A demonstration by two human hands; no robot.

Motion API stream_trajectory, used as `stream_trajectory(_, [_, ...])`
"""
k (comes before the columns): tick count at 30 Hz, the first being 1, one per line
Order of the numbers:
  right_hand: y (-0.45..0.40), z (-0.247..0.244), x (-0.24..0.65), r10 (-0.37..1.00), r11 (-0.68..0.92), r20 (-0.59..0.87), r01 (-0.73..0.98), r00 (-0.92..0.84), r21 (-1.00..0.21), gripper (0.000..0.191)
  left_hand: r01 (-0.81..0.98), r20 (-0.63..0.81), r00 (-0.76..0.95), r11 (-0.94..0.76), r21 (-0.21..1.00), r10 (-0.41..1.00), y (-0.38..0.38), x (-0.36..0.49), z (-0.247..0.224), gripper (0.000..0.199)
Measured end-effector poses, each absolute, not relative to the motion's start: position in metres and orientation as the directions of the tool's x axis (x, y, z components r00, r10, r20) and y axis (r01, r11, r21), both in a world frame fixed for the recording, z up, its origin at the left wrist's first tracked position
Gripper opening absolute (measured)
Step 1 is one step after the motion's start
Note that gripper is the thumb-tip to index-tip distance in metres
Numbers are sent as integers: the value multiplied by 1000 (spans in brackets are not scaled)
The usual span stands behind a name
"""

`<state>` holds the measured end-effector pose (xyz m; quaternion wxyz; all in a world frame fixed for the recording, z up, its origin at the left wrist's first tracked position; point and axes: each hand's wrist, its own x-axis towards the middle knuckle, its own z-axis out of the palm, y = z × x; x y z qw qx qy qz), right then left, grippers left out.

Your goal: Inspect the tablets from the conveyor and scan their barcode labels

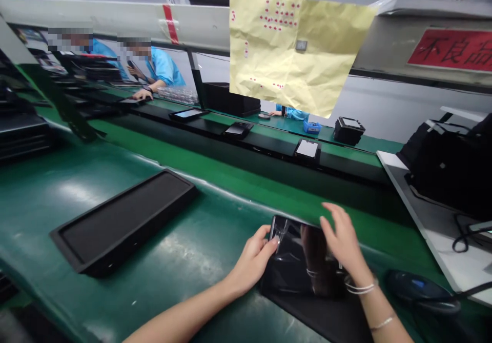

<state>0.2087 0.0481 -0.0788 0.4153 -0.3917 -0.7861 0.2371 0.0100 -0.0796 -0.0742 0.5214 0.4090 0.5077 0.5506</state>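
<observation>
a glossy black tablet [295, 256] is lying flat at six o'clock on a black mat [315, 320], between the person's two hands. the left hand [251, 263] is curling its fingertips against the tablet's left edge, near the upper corner, while the right hand [342, 240] is spreading its fingers over the upper right edge. both are touching it, though how firmly they are gripping cannot be told. (the shiny face is reflecting a wrist and its bracelet.) a light touch at the edges is suiting this handling, keeping skin off the glossy face. a black foam-lined tray [123, 220] is sitting at eight o'clock on the green conveyor belt [230, 199], and a crumpled yellow paper sheet [295, 51] is hanging at twelve o'clock.
</observation>
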Motion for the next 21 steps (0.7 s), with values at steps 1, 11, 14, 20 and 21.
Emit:
stream_trajectory(1, [52, -75, 223, 850, 528, 456, 425, -265, -736, 48, -190, -66, -128, 41, 981, 990, -76, 13, -62, 37])
stream_trajectory(11, [46, -81, 309, 982, 92, 91, 3, 164, -996, 40, -443, 139, -27, -136, 886, 990, -72, 51, 30, 36])
stream_trajectory(14, [48, -90, 310, 989, 38, 33, -30, 146, -999, 33, -406, 246, 198, -149, 902, 949, -86, 50, 29, 52])
stream_trajectory(20, [45, -91, 295, 991, 9, -4, -95, 131, -995, 29, -298, 334, 225, -262, 918, 915, -100, 45, 26, 55])
stream_trajectory(21, [43, -90, 292, 993, 8, -4, -108, 116, -994, 27, -287, 331, 229, -261, 922, 915, -101, 45, 25, 56])
